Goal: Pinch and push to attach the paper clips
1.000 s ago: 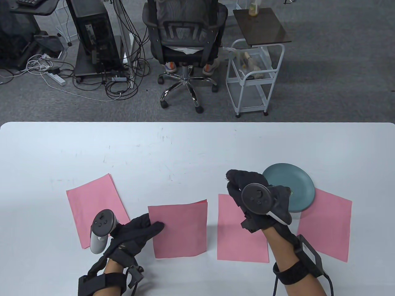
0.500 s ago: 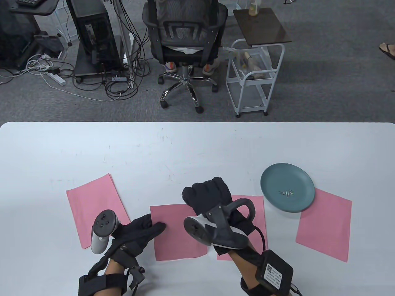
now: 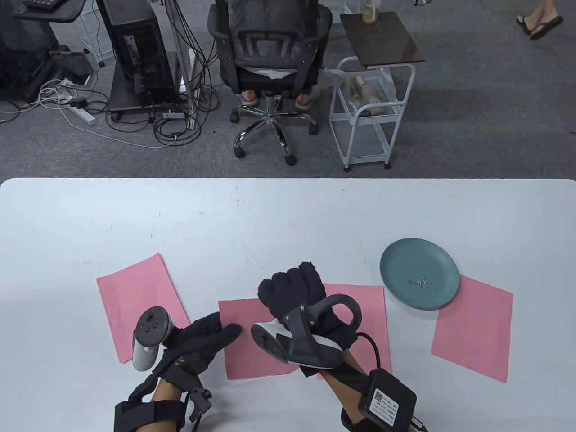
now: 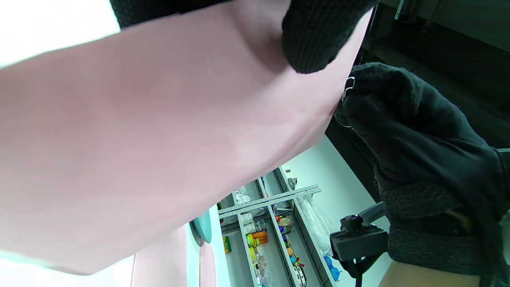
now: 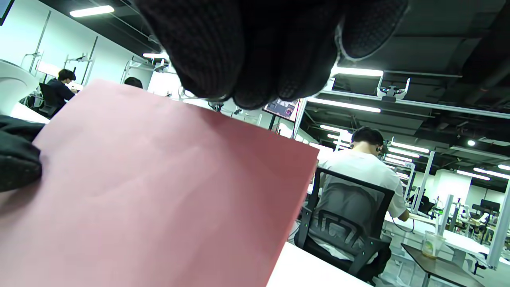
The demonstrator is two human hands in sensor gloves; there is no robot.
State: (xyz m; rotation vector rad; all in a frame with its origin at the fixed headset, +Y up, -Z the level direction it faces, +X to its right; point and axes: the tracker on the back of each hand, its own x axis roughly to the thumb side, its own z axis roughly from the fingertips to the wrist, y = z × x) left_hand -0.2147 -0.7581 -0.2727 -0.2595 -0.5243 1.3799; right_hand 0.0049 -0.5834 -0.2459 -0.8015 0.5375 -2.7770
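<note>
My left hand (image 3: 225, 334) lies flat and presses the left edge of the middle pink paper stack (image 3: 258, 346). My right hand (image 3: 290, 290) is curled at that stack's far edge. In the left wrist view my right hand (image 4: 398, 119) pinches a silver paper clip (image 4: 349, 85) right against the edge of the paper (image 4: 159, 139), beside my left fingertip (image 4: 310, 40). The right wrist view shows my right fingers (image 5: 259, 48) above the paper (image 5: 159, 191). More paper clips (image 3: 418, 282) lie in the teal plate (image 3: 400, 261).
Other pink sheets lie at the left (image 3: 130, 301), right of the middle (image 3: 364, 310) and far right (image 3: 472, 328), the last partly under the plate. Beyond the table's far edge stand an office chair (image 3: 270, 67) and a white cart (image 3: 369, 112).
My right hand has moved left from the plate to the far edge of the middle stack and turned over at the wrist. My left hand has stayed on the paper.
</note>
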